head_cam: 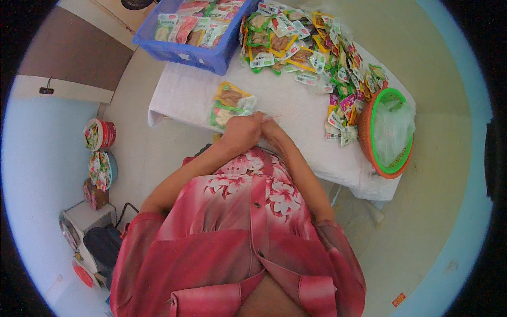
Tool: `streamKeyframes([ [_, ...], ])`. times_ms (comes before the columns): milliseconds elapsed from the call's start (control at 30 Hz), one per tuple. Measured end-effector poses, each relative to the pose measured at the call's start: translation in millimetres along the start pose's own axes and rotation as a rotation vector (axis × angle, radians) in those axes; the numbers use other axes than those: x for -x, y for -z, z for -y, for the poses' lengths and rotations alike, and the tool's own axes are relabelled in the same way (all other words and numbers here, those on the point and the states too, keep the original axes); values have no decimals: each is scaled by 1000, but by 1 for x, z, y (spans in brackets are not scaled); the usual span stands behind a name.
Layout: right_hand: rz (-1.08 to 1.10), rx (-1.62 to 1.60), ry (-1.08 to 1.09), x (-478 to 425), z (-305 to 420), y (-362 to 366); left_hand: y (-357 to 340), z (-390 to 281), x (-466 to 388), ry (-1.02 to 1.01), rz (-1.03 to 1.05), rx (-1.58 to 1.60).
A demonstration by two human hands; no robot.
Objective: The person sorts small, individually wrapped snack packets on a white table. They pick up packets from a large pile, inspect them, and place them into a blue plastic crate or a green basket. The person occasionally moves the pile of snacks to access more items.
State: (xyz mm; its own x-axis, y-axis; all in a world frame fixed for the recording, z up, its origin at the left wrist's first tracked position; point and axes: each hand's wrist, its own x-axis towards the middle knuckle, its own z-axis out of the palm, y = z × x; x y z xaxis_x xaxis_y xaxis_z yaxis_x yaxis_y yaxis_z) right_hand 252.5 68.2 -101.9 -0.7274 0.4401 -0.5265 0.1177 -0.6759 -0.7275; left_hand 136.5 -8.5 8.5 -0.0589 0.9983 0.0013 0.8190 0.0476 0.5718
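My left hand (241,131) and my right hand (269,128) meet at the near edge of the table, their fingers closed and pinched together. A thin pinkish strip (274,117) sticks out to the right from between the fingertips. My left hand's back hides most of the grip. Just beyond my left hand, two clear-fronted food packets lie side by side on the white cloth. One packet (231,97) has a yellow edge and brown contents; the nearer packet (222,113) is green-edged with pale contents, partly behind my left hand.
A blue plastic crate (186,51) of packets stands at the table's far left. A heap of loose packets (285,39) spreads along the far and right sides. An orange-and-green basket (368,130) holding clear plastic stands at the right edge. Packet-filled tubs (107,132) stand on the floor left.
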Motion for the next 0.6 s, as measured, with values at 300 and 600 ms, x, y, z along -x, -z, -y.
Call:
streamKeyframes([
  [300, -17, 845, 97, -23, -11, 21, -1, 8, 3, 70, 27, 169],
  [600, -76, 891, 249, -60, 26, -8, 14, 24, -21, 293, 20, 511],
])
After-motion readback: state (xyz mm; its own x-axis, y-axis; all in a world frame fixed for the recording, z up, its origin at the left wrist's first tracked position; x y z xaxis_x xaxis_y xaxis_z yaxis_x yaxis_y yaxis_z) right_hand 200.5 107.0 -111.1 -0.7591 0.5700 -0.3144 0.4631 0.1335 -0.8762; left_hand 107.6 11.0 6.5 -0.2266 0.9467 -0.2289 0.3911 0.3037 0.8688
